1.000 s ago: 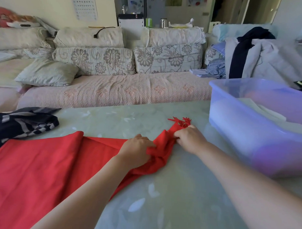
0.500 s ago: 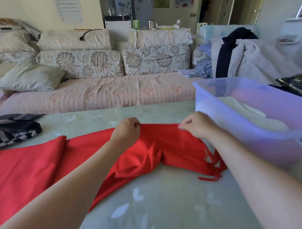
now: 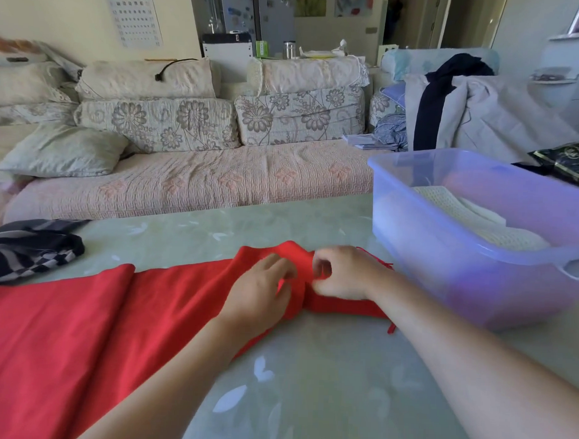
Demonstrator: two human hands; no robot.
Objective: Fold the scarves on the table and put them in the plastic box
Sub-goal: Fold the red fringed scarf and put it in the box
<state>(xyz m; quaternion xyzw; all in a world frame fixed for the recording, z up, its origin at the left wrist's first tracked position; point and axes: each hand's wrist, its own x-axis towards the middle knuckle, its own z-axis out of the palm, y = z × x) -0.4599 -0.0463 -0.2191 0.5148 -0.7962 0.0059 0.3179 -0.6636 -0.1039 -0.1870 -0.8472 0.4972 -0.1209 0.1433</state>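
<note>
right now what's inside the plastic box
A folded cream knit cloth lies in the plastic box. Whatever is under it, and the box floor, is covered; the tinted wall blurs the rest.

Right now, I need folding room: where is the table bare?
Bare pale green tabletop between the forearms, and behind the red fringed scarf toward the sofa. Crowded: translucent purple plastic box at right, black checked scarf at left.

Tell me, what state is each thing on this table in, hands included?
Red scarf: unfolded, spread out, right end bunched.
Checked scarf: crumpled heap, unfolded.
Plastic box: lidless, holding folded cream cloth.
Left hand: on red scarf, grip blurred.
Right hand: fingers curled, pinching red scarf.
</note>
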